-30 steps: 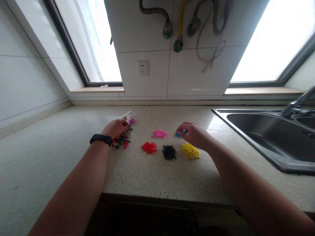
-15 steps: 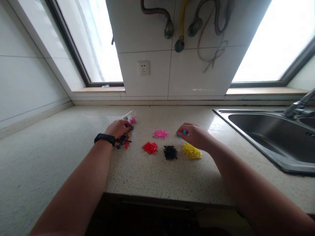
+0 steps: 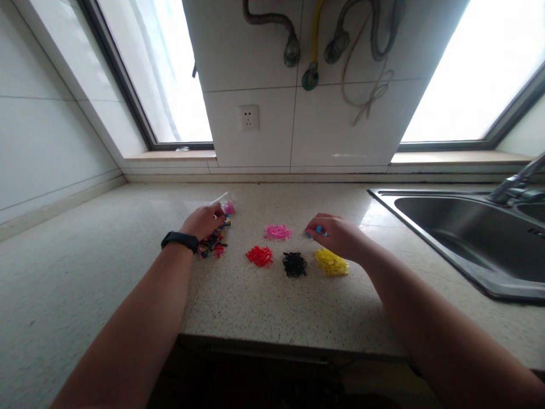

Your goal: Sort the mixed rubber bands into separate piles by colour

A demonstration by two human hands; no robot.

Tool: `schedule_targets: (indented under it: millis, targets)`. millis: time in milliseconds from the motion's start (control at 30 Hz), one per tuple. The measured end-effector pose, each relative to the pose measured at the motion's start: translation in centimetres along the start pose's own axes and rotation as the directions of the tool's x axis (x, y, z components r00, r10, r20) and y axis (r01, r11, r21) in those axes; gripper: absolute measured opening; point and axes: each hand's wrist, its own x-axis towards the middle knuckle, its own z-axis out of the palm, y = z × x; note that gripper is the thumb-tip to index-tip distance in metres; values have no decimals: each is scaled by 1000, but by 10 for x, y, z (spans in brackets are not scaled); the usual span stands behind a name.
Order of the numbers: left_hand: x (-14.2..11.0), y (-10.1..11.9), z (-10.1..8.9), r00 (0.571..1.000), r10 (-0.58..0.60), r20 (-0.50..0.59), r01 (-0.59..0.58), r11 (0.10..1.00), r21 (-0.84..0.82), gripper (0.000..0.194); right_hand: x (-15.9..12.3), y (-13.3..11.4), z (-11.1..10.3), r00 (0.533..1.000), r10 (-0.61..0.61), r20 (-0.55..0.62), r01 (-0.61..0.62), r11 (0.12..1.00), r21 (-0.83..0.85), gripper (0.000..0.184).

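My left hand (image 3: 203,221), a black band around its wrist, is over a pile of small mixed-colour strips (image 3: 213,245) on the left. Its thumb and fingers are pinched together at the pile's far edge; whatever they hold is too small to make out. My right hand (image 3: 330,230) bends down over a small blue pile (image 3: 319,229), fingertips closed and touching it, partly covering it. Between the hands lie a pink pile (image 3: 278,232), a red pile (image 3: 259,257) and a black pile (image 3: 294,264) of similar thin pieces. Just below the right hand sits a yellow pile (image 3: 331,262).
Beyond my left hand a clear plastic bag (image 3: 221,200) with something pink in it lies on the speckled counter (image 3: 264,307). A steel sink (image 3: 451,238) with a faucet (image 3: 513,187) is set into the right side. A tiled wall with a socket (image 3: 249,118) rises behind.
My left hand has shifted very slightly left and its fingers have moved a little over the mixed pile, showing more light pieces. My right hand stays in place.
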Motion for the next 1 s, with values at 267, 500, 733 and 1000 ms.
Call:
schedule_targets:
  millis: [267,500,733,1000]
  targets:
    - [0,5,-3,996,-18,-83,5,988,-157,29,0,-1,-1,1000,3,9,-3,1000,-7,16]
    - [1,6,-3,988,-73,-138,34,963,-266,29,0,-1,-1,1000,4,15,-4,1000,-5,16]
    - [2,9,-4,974,-34,-224,-65,905,-421,29,-1,-2,-2,1000,7,28,-7,1000,0,16]
    - [0,15,-6,976,-70,-205,-41,870,-491,28,-1,-3,-3,999,6,35,-6,1000,-3,16]
